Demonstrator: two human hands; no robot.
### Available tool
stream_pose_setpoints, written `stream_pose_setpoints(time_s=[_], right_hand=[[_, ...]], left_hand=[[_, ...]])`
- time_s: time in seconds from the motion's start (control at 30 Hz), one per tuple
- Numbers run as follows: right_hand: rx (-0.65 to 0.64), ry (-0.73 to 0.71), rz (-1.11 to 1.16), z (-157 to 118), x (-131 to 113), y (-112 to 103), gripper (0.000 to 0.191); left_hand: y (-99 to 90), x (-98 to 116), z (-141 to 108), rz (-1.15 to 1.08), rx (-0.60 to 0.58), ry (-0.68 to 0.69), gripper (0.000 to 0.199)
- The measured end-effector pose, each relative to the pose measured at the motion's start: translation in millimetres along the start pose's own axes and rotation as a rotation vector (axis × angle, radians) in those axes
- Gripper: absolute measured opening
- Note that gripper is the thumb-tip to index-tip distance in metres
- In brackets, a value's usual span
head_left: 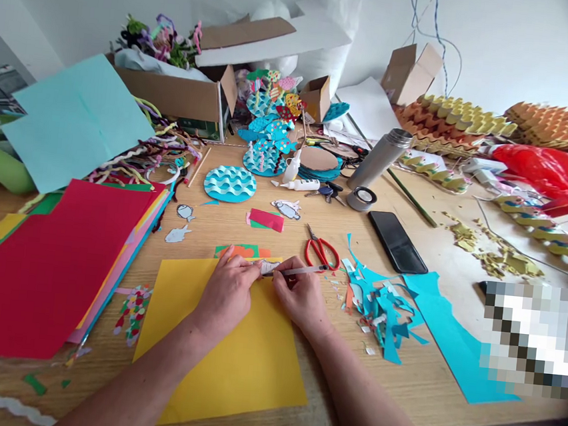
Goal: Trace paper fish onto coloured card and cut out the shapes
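A yellow paper sheet [229, 362] lies on the table under both my hands. At its far edge rests a small pale paper cutout [269, 265], partly covered by my fingers. My left hand [229, 288] is closed over the cutout's left side, its fingertips pressing it onto the sheet. In my right hand [302, 300] is a slim grey pen [303, 270], its tip against the cutout. Just beyond the right hand lie scissors with red handles [321, 251]. Grey paper fish [178, 233] and a strip of red paper [266, 220] lie farther back.
Colored paper sheets [58, 265] are stacked at left, a light blue sheet [82, 120] behind them. Blue paper scraps [390, 310], a phone [396, 241] and a steel flask [382, 159] stand or lie at right. Behind are a wavy blue disc [230, 183] and egg trays [454, 119].
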State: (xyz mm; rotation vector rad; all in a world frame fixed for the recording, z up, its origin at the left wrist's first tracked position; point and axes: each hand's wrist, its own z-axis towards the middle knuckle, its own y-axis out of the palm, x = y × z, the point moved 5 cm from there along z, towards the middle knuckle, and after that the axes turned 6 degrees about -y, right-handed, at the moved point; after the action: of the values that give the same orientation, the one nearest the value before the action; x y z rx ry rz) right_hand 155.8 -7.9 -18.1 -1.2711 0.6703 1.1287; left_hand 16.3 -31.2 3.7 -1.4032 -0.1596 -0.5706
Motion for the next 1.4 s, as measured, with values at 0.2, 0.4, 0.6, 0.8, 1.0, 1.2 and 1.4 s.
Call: stream_pose_setpoints(time_s=[0.2,0.4,0.6,0.8,1.0,1.2,1.4], right_hand=[[0.005,-0.012,0.006,0.6,1.0,0.5,0.005],[0.027,-0.027,-0.011,2.2,-3.3,-1.2,0.006],[0.031,-0.018,-0.041,1.6,-4.7,-2.5,0.005],[0.025,-0.003,-0.027,1.6,-5.3,-3.2,0.006],[0.03,-0.001,-0.03,1.1,-4.3,-3.4,0.006],[0.026,0.007,-0.012,-0.1,-4.4,-2.7,0.007],[0.026,0.01,-0.018,0.5,-5.0,-3.3,0.008]], left_hand=[[1.2,-0.6,0.0,-0.001,-0.008,-0.001,0.048],[0.7,-0.4,-0.3,0.008,0.003,0.004,0.047],[-0.2,0.4,-0.7,0.025,0.001,0.008,0.049],[-0.1,0.1,-0.6,0.024,-0.014,0.01,0.05],[0.0,0.7,-0.8,0.029,-0.018,0.005,0.051],[-0.8,1.4,-0.9,0.035,-0.02,0.004,0.051],[-1.9,2.0,-0.9,0.038,-0.002,0.007,0.05]])
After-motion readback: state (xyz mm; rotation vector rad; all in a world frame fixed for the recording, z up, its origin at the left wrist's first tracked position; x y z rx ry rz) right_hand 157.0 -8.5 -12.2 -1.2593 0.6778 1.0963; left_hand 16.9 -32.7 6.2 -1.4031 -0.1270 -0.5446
